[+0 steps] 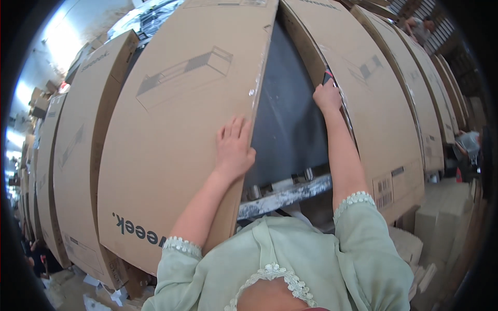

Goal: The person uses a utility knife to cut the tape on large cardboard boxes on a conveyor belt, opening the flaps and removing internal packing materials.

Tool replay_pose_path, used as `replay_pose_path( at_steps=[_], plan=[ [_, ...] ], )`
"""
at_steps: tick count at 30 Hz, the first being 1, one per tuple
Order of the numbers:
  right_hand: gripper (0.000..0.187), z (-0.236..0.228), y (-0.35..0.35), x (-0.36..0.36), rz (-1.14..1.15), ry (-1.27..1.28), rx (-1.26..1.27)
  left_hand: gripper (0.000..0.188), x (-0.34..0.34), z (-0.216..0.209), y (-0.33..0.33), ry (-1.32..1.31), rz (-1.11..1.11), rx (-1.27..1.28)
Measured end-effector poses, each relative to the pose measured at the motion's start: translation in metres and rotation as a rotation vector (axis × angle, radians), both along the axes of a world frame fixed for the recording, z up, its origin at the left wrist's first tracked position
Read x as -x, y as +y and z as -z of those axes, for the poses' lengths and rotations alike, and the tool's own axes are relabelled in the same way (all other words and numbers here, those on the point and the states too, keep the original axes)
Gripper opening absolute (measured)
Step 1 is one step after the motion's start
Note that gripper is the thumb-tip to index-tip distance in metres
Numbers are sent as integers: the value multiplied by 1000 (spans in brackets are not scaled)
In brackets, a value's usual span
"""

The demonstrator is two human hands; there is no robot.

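Note:
My left hand (236, 147) lies on the top face of a large flat cardboard box (192, 98), close to its right edge. Its fingers are stretched out and it grips nothing. My right hand (328, 97) is closed around a small black-and-red tool (327, 78), mostly hidden by the fingers, so its kind is unclear. That hand is at the left edge of a second large cardboard box (373, 93). A dark grey surface (288, 114) shows in the wedge-shaped gap between the two boxes. Clear tape shines along both box edges.
A metal frame with rollers (285, 197) runs below the grey surface, nearest my body. More upright cardboard boxes (78, 145) line up at left and right. Other people (469, 144) are at the far right. Stacked flat cardboard (441, 212) stands at the lower right.

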State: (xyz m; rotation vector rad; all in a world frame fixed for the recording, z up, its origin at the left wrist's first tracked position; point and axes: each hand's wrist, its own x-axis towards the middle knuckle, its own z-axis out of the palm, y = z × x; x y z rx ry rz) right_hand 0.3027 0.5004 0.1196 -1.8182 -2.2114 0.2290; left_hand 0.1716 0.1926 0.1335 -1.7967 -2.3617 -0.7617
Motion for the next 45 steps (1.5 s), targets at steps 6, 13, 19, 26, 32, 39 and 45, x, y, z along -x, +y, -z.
replay_pose_path(
  at_steps=[6,13,19,26,32,39,45],
  plan=[
    [52,11,-170,-153,-32,-76,-145,69,4,24,-5,-2,-23,12],
    [55,2,-340,-279,-44,-2,-146,64,12,32,-18,10,-7,30],
    [57,-21,-423,-338,85,70,101,67,19,34,-26,-24,1,106],
    [54,-74,-424,-403,-188,348,390,65,31,41,-42,13,-42,124],
    [61,-62,-293,-379,-73,718,189,51,15,43,-36,183,-111,59],
    [49,-26,-142,-166,-235,488,154,46,-27,69,82,269,355,106],
    [68,16,-47,-67,-205,16,118,47,-3,79,163,207,461,167]
  ],
)
